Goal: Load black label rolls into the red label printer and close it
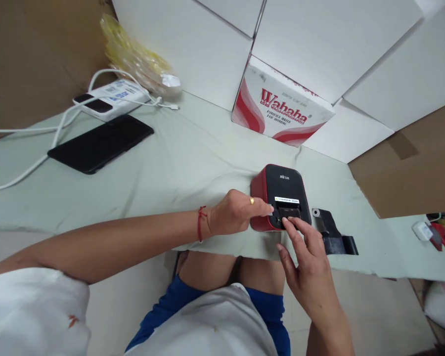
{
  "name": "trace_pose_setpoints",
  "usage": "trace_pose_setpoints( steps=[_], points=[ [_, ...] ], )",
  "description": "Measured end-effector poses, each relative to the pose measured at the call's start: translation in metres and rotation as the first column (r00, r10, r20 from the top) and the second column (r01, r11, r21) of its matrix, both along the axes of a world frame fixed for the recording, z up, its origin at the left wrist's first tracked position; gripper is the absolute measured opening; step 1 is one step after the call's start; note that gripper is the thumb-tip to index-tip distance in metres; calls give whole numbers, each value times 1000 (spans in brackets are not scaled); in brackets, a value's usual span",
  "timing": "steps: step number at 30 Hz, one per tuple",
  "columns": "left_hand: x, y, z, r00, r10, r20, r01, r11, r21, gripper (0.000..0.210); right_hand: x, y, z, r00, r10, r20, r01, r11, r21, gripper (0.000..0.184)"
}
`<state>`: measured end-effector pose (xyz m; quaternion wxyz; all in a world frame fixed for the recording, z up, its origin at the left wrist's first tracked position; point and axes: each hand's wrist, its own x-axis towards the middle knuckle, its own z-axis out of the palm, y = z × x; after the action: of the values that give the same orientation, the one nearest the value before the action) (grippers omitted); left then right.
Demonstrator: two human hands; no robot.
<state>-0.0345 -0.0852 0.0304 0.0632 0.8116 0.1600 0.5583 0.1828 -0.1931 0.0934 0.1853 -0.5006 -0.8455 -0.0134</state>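
A small label printer (286, 185), red at the sides with a black top, stands near the table's front edge. My left hand (232, 212) comes in from its left side, with the index finger stretched onto the printer's top beside a small grey part and the other fingers curled under. On the front slot, where a dark strip (289, 212) shows, rest fingertips of my right hand (307, 252); its fingers are apart and the thumb stands off the printer. Right of the printer lies a black ribbon strip (332, 230) with a small white-ended roll (316, 212).
A black phone (102, 143) and a white power strip (113, 96) with white cables (61, 128) lie at the left. Behind them sits a yellowish plastic bag (139, 59). A red and white Wahaba carton (282, 106) leans against white boxes (315, 39). Cardboard (411, 158) stands at the right.
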Motion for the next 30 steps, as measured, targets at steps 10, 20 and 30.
trace_pose_setpoints(
  steps=[10, 20, 30],
  points=[
    [4, 2, -4, 994, -63, 85, 75, 987, -141, 32, 3, 4, 6, 1000, 7, 16, -6, 999, -42, 62],
    [6, 0, -20, 996, 83, 8, -84, 989, 122, 27, 16, 34, 37, 991, -22, -130, -5, 978, -207, 32],
    [3, 2, -16, 993, 122, -8, -116, 962, 247, 26, -25, 154, 38, 867, -60, 495, 260, 901, -346, 47]
  ],
)
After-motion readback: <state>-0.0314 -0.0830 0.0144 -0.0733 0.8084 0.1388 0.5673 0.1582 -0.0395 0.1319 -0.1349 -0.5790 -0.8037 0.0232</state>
